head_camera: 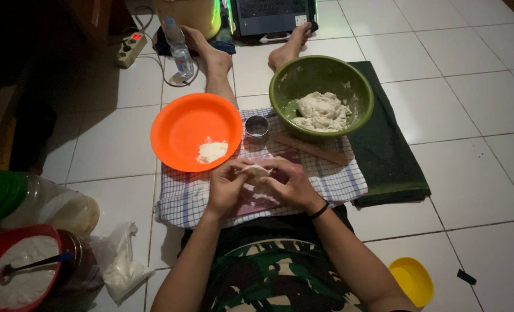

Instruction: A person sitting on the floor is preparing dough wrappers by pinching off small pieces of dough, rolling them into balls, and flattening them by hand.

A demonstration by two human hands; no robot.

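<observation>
My left hand (225,186) and my right hand (290,182) meet over a checked cloth (338,179) and pinch a small flat piece of white dough (255,170) between them. Just beyond the hands stand an orange plate (187,124) with a little heap of white flour (212,152), a small round metal cutter (257,126), and a wooden rolling pin (310,149). A green bowl (286,86) at the far right of the cloth holds a lump of dough (323,111).
A dark green cloth (387,156) lies under the bowl's right side. At left are a red bowl of white powder with a spoon (20,271), jars (66,211) and a plastic bag (121,266). A yellow lid (413,280), water bottle (179,49), power strip (131,49) and laptop (271,14) lie around.
</observation>
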